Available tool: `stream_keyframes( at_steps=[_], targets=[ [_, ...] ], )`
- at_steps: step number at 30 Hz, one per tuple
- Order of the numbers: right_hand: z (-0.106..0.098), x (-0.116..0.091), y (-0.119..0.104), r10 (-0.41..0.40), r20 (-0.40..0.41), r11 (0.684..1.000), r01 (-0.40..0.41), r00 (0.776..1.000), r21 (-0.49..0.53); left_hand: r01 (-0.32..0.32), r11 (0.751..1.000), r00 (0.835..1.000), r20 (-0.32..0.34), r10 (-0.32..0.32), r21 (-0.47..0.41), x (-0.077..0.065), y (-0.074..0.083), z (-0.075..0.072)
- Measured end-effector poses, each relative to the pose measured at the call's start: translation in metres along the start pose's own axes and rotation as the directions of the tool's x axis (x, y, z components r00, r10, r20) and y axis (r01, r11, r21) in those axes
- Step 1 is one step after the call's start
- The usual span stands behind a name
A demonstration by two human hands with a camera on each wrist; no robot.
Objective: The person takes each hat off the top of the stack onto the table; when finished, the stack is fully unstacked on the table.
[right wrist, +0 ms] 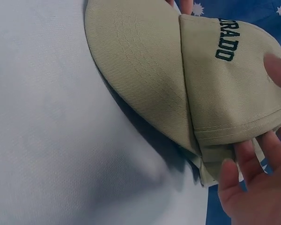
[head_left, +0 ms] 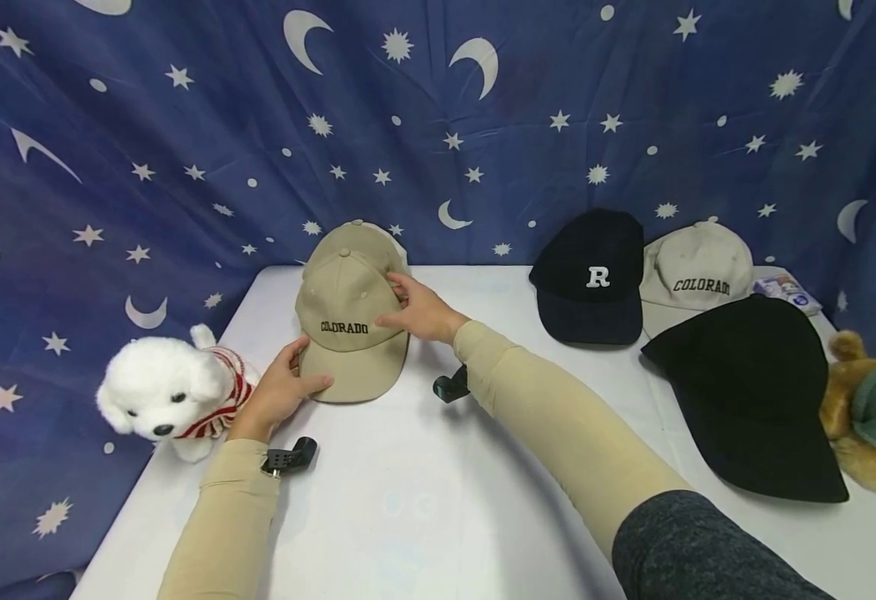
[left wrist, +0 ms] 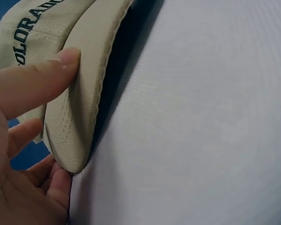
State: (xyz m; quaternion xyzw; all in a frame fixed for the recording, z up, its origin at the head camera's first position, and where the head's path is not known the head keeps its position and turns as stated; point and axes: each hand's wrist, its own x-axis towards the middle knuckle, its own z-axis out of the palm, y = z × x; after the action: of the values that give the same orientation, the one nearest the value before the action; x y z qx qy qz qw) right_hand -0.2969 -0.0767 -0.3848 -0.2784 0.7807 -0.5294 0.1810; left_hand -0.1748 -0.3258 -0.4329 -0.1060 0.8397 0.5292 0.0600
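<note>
A khaki baseball cap (head_left: 355,300) with dark COLORADO lettering stands at the back left of the table, overlapping another khaki cap (head_left: 358,229) behind it. My left hand (head_left: 283,387) grips the left side of the front cap's brim (left wrist: 86,89), thumb on top and other fingers at its side edge and below. On the cap's other side, my right hand (head_left: 422,312) holds the crown (right wrist: 234,98), thumb over its front and fingers tucked under its lower edge. A strip of white (head_left: 398,250) shows behind the khaki caps.
A white plush dog (head_left: 160,387) in a striped shirt sits left. Along the right stand a navy cap (head_left: 588,267) with an R, a cream COLORADO cap (head_left: 700,262), a large black cap (head_left: 753,400) and a brown plush toy (head_left: 868,417). A starry blue curtain (head_left: 422,108) hangs behind.
</note>
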Motion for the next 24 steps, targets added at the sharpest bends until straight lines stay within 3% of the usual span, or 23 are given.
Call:
stream_keyframes(
  at_steps=[11,24],
  targets=[
    [0.0,-0.006,-0.011,-0.118,-0.137,0.979,0.092,0.984,-0.18,-0.016,1.0,1.0,0.006,0.016,0.01,-0.001,-0.002,-0.001],
    [-0.001,-0.014,-0.015,-0.103,-0.143,0.984,0.079,0.984,-0.162,-0.059,0.998,0.998,0.006,0.059,-0.017,-0.008,0.008,-0.002]
  ],
)
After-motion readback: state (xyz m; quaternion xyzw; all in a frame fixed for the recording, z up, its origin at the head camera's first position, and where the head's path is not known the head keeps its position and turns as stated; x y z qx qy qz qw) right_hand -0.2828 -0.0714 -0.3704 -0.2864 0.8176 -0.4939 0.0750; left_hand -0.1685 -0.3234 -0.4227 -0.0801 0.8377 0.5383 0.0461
